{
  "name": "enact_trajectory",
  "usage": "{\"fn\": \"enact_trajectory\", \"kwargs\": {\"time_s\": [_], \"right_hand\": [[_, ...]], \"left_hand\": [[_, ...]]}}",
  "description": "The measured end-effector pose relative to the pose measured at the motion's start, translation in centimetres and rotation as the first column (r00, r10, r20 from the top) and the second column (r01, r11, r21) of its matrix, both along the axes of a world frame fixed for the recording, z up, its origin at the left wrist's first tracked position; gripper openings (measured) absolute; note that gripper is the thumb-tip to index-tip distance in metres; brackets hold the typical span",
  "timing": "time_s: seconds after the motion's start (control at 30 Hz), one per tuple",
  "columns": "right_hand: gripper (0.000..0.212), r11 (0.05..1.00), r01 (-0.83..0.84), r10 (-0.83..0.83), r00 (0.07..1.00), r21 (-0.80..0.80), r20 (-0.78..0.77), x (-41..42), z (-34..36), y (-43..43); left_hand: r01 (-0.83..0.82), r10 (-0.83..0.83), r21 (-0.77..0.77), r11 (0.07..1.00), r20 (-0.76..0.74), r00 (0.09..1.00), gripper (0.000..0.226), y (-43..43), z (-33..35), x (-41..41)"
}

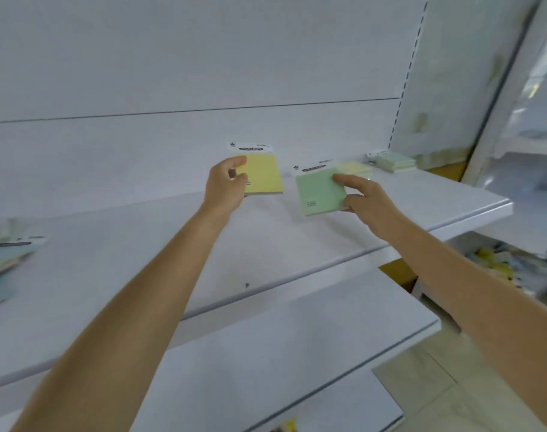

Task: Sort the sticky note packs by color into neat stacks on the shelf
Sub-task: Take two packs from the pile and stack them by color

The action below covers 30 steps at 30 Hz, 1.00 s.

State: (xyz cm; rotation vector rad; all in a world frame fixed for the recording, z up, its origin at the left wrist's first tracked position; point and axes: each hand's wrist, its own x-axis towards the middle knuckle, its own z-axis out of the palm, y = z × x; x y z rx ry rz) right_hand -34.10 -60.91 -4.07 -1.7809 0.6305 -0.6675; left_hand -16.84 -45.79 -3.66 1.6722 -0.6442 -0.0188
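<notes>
Far left, cut by the frame edge: a blurred pile of blue packs (1, 263) lying on the white shelf (141, 275). A wide stretch of shelf surface separates it from the hands. Centre: left hand (224, 185), fingers curled round the left edge of a yellow pack (264, 176), its white header card pointing away. A narrow gap to the right: green pack (317, 191), pinched at its right edge by the right hand (364, 201), forefinger on top, thumb at the lower corner. Whether either held pack touches the shelf cannot be told. Just behind the green one lies a pale yellow pack (354, 168). Right rear corner: a stack of green packs (393, 162), near the slotted upright (403, 73).
</notes>
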Motion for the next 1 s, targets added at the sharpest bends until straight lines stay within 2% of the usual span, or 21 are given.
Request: {"fn": "enact_trajectory", "kwargs": {"time_s": [0.17, 0.33, 0.57, 0.8, 1.0], "right_hand": [[0.053, 0.997, 0.075, -0.072, 0.995, 0.036, -0.072, -5.2, -1.7, -8.2], [0.053, 0.994, 0.102, -0.098, 0.992, 0.045, -0.084, -6.7, -2.0, -14.3], [0.053, 0.99, 0.139, -0.139, 0.989, -0.001, -0.057, -5.9, -1.1, -22.2], [0.049, 0.969, 0.245, -0.246, 0.969, 0.021, 0.037, -4.2, 0.6, -31.4], [0.046, 0.971, 0.23, -0.232, 0.972, -0.057, -0.028, -0.2, 1.4, -36.9]], "left_hand": [[0.004, -0.005, -0.009, 1.0, -0.036, 0.999, 0.042, -8.3, -0.9, -3.8], [0.021, -0.021, 0.004, 1.0, -0.019, 1.0, 0.044, -14.8, -0.3, -5.1], [0.001, -0.002, 0.012, 1.0, 0.094, 0.996, 0.044, -22.3, 1.0, -2.5], [0.017, -0.018, 0.014, 1.0, 0.075, 0.997, 0.044, -28.5, 1.6, -1.4], [-0.033, 0.032, 0.013, 0.999, 0.072, 0.997, 0.043, -31.0, 0.6, -1.1]]}}
